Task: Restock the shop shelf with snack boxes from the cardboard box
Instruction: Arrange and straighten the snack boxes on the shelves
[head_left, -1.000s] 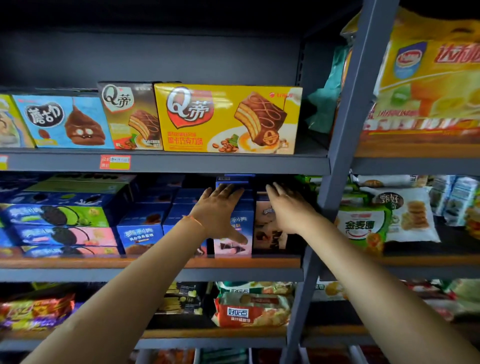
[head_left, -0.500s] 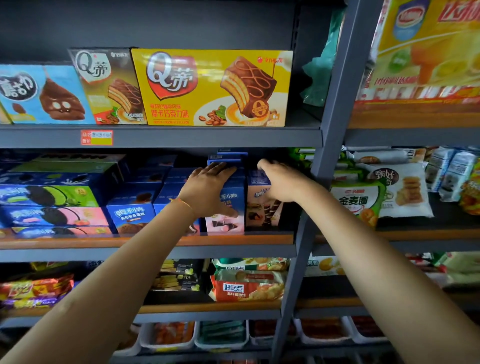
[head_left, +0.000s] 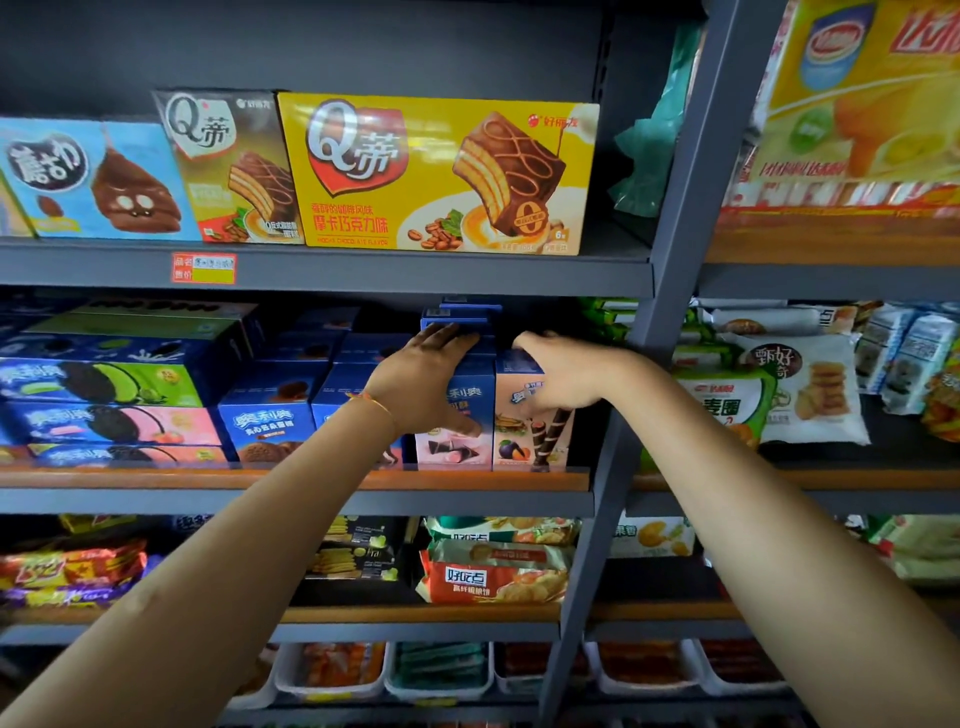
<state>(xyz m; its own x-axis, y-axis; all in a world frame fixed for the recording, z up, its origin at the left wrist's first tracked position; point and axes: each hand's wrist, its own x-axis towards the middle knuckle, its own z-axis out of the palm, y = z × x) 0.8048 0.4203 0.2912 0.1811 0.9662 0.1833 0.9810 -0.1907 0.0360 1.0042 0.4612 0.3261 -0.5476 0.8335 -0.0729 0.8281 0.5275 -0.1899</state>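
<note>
On the middle shelf (head_left: 291, 479) several blue snack boxes stand in rows. My left hand (head_left: 422, 382) lies flat on a blue box with a pink lower front (head_left: 457, 449), fingers reaching over its top and thumb across its face. Right beside it stands a peach-fronted snack box (head_left: 527, 441) at the shelf's right end. My right hand (head_left: 558, 375) grips that box at its top, fingers curled over the upper edge. More blue boxes (head_left: 462, 312) are stacked behind the two. The cardboard box is out of view.
A grey upright post (head_left: 652, 358) stands right of the peach box. Yellow cake boxes (head_left: 436, 176) fill the shelf above, cookie boxes (head_left: 104, 384) the left, bagged snacks (head_left: 800, 395) the right bay. Biscuit packs (head_left: 493, 571) lie on the shelf below.
My right hand went from lying flat on the peach box to curling over its top. My left hand stays on the blue box. My view has shifted slightly.
</note>
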